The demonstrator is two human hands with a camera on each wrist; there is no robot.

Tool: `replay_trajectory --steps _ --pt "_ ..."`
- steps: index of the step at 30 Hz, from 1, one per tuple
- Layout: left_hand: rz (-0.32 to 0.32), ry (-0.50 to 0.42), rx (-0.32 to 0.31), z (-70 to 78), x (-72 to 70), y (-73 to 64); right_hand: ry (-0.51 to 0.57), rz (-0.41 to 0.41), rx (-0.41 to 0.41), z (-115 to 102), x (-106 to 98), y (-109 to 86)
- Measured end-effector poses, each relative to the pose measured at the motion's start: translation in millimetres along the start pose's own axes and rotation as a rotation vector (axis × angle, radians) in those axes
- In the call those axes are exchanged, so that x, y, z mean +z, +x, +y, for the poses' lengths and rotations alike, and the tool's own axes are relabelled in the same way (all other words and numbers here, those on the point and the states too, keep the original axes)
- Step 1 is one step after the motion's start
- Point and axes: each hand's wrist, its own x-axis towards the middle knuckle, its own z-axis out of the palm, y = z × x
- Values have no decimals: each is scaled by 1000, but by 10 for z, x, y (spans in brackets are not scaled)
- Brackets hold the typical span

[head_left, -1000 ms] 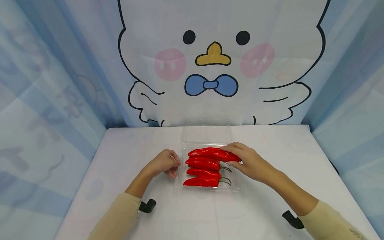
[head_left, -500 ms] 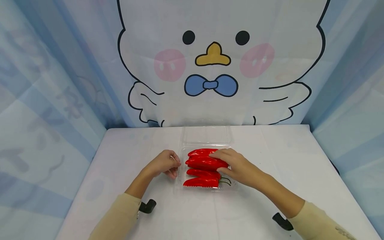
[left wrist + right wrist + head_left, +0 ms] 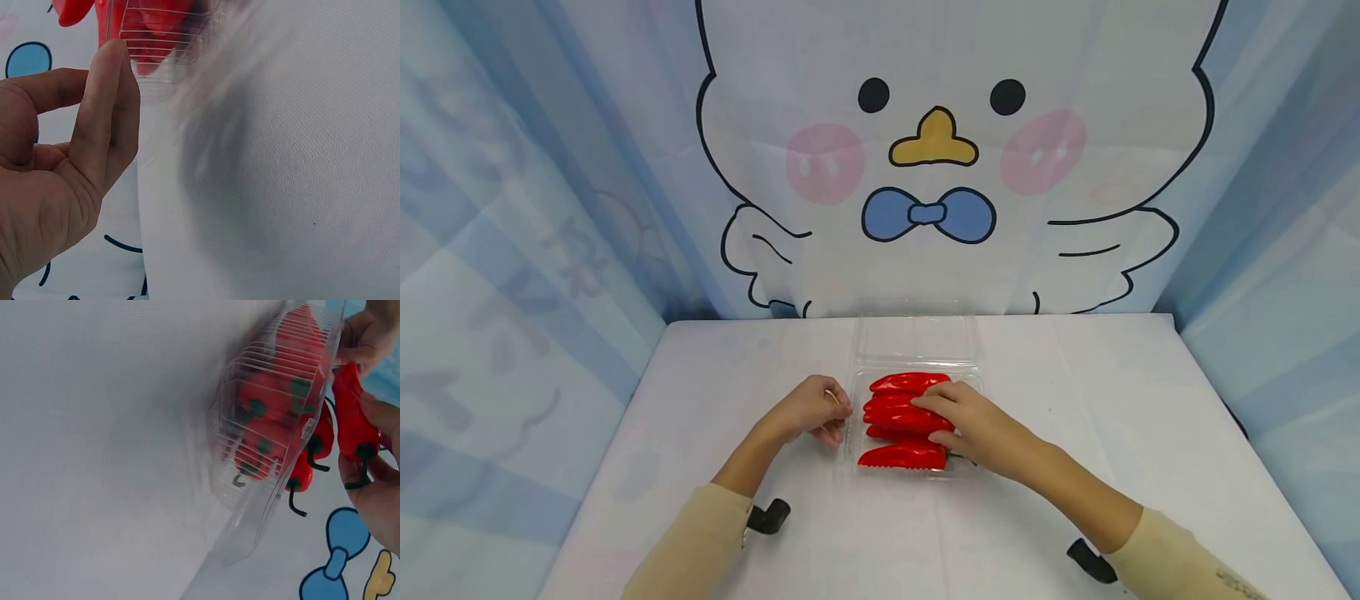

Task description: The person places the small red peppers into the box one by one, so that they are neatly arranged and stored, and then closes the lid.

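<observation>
A clear plastic clamshell box full of red chili peppers stands mid-table in the head view. My left hand pinches its left rim between thumb and fingers, as the left wrist view also shows at the box wall. With my right hand I grip a red pepper by its stem end. That pepper is above the others, tip to the left, and its green stem shows in the right wrist view. My fingers hide the stems of some peppers in the head view.
The box's lid is folded back toward the cartoon backdrop. A white cloth covers the table. Blue-white curtains hang at both sides. Black camera mounts stick out from both wrists.
My right hand has moved left and nearer the front over the box, carrying the pepper from the back row toward the middle rows. The left hand stays at the rim.
</observation>
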Motion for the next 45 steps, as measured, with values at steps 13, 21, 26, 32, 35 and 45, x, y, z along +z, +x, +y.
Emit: replay_trajectory --steps 13,21,26,32,35,45 --pt "-4 -6 -8 -9 4 22 -38 12 -26 8 96 13" --pt "-2 -2 -9 -5 12 18 -76 44 -76 3 139 25" --pt "-5 -3 -1 -13 8 16 -117 68 -116 2 185 24" --pt "-4 -7 -3 -15 12 16 -142 86 -136 6 213 22" --pt "-4 -9 -2 -14 10 19 -155 88 -126 7 218 22" --pt "-1 -2 -4 -3 15 21 -159 97 -118 29 233 25"
